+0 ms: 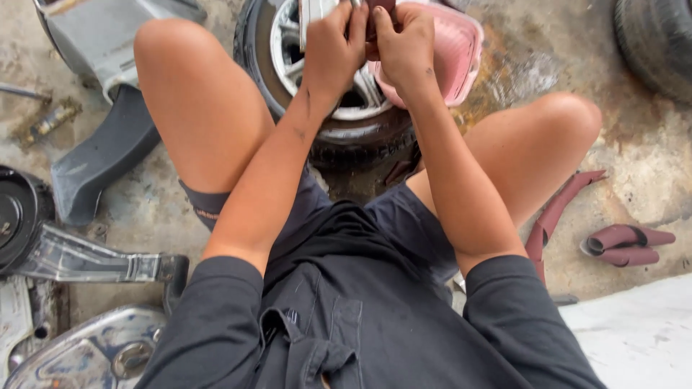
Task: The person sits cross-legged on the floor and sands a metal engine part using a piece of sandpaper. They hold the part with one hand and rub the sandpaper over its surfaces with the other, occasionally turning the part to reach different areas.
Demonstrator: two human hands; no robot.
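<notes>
I look down at my own lap as I sit on the ground with knees apart. Both hands meet at the top of the view above a small wheel (pixel 339 133) with a black tyre and a silver rim. My left hand (pixel 333 45) and my right hand (pixel 405 45) are both closed on a small dark reddish piece (pixel 376 16), mostly hidden by the fingers and cut off by the frame's top edge. A pink plastic basin (pixel 461 54) sits just behind my right hand, beside the wheel.
Rolled dark-red sandpaper strips (pixel 626 245) lie at the right on stained concrete. Grey plastic body panels (pixel 101 155), a black round part (pixel 18 212) and metal parts (pixel 86 263) lie at the left. Another tyre (pixel 659 39) is at top right.
</notes>
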